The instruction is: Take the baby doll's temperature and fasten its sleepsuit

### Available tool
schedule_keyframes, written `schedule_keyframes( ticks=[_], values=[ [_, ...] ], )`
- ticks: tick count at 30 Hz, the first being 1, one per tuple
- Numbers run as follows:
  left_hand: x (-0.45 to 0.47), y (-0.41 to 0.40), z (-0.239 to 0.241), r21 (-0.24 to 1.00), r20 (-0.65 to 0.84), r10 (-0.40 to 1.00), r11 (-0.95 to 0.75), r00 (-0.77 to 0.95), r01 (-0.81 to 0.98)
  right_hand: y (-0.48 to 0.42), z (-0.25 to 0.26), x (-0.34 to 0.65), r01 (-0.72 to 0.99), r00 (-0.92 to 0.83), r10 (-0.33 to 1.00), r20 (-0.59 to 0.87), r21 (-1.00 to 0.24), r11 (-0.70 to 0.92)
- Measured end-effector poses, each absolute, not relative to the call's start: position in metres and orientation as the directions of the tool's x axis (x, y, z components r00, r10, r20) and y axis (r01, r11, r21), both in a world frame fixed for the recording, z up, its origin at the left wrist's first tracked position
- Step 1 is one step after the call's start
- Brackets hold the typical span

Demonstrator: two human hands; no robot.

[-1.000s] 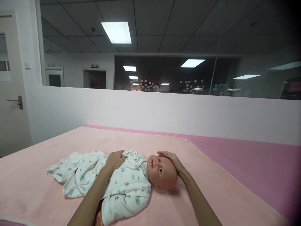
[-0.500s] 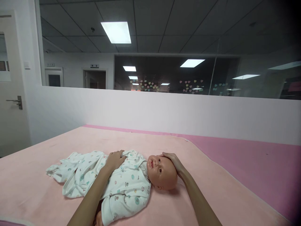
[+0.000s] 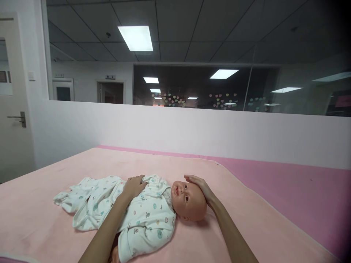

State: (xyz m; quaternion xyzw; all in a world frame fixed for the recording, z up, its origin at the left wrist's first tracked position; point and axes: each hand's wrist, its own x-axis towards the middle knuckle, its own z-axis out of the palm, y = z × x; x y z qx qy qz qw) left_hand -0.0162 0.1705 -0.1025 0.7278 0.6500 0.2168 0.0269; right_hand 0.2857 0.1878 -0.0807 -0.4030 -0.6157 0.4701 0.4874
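Observation:
A baby doll (image 3: pixel 189 201) lies on its back, its bald head to the right and its mouth open. It wears a white romper (image 3: pixel 148 219) with small printed figures; the legs of the garment spread to the left. My left hand (image 3: pixel 135 187) rests flat on the doll's belly, fingers stretched over the cloth. Along the far side and crown of the doll's head lies my right hand (image 3: pixel 201 187), its fingers extended and not wrapped round it. One small doll hand (image 3: pixel 115 254) shows at the bottom, partly behind my left forearm.
Under the doll spreads a peach-coloured blanket (image 3: pixel 68 164) over a pink mat (image 3: pixel 287 186). A low white wall (image 3: pixel 192 131) with glass above it closes off the far side. At the left stands a door (image 3: pixel 16 146) with a metal handle.
The fingers of my right hand have lifted slightly and shifted a little to the left over the doll's head. My left hand and the doll stay in place.

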Motion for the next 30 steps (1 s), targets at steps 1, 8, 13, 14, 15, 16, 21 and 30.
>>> schedule_keyframes(
  ticks=[1, 8, 13, 14, 15, 16, 21, 30],
  values=[
    [-0.016, 0.17, -0.102, 0.321, 0.274, 0.96, -0.151, 0.062, 0.935, 0.187, -0.08, 0.286, 0.042, -0.211, 0.953, 0.215, -0.972, 0.229],
    [-0.016, 0.171, -0.101, 0.315, 0.254, 0.966, -0.131, 0.049, 0.94, 0.19, -0.081, 0.288, 0.099, -0.239, 0.946, 0.22, -0.963, 0.249],
    [-0.016, 0.171, -0.102, 0.314, 0.259, 0.964, -0.137, 0.055, 0.939, 0.189, -0.081, 0.286, 0.083, -0.232, 0.949, 0.212, -0.968, 0.237],
    [-0.016, 0.171, -0.102, 0.314, 0.258, 0.965, -0.137, 0.054, 0.939, 0.188, -0.08, 0.286, 0.074, -0.234, 0.949, 0.212, -0.969, 0.234],
    [-0.016, 0.171, -0.102, 0.313, 0.258, 0.965, -0.135, 0.053, 0.94, 0.188, -0.08, 0.286, 0.063, -0.237, 0.949, 0.209, -0.971, 0.23],
    [-0.016, 0.171, -0.102, 0.312, 0.257, 0.965, -0.132, 0.051, 0.941, 0.187, -0.08, 0.285, 0.049, -0.238, 0.949, 0.206, -0.973, 0.224],
    [-0.016, 0.17, -0.102, 0.323, 0.26, 0.964, -0.141, 0.056, 0.936, 0.189, -0.081, 0.285, -0.029, -0.21, 0.958, 0.194, -0.981, 0.192],
    [-0.015, 0.168, -0.101, 0.333, 0.261, 0.965, -0.107, 0.017, 0.937, 0.18, -0.075, 0.284, 0.058, -0.277, 0.945, 0.174, -0.979, 0.197]
  ],
)
